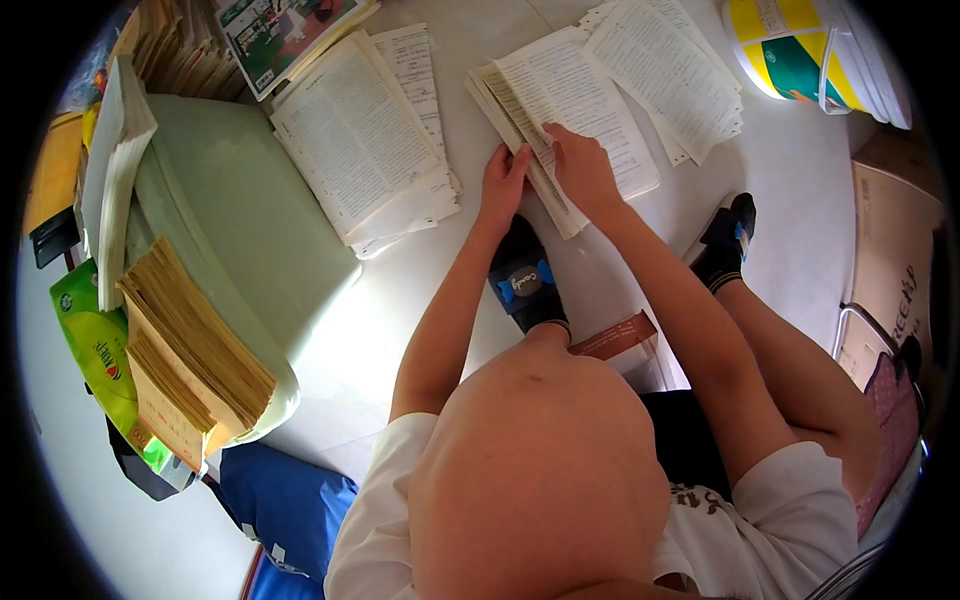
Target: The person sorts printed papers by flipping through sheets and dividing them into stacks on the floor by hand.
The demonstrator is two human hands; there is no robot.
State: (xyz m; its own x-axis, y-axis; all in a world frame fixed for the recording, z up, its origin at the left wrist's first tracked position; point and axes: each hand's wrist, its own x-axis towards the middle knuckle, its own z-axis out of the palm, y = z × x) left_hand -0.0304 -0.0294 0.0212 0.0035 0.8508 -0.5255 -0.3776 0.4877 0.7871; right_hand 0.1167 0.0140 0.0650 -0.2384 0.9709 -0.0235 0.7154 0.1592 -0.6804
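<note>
A loose stack of printed pages (590, 105) lies on the floor in front of me, its left part a narrow folded or turned strip of sheets. At the lower left edge of that strip, my left hand (503, 182) grips the pages, with the thumb on top. My right hand (585, 172) rests on the same pages, with the index finger stretched out over the print and the thumb apart from it; its other fingers are partly hidden. Left of the hands lies another pile of printed sheets (360, 140). More printed sheets (668, 75) are fanned out at the right.
A pale green plastic stool or box (240, 200) stands at left, bearing a thick yellowed book (190, 340). A magazine (290, 35) lies behind it. At upper right is a paint bucket (790, 50), with a cardboard box (890, 260) below. My slippered foot (525, 275) is near the pages.
</note>
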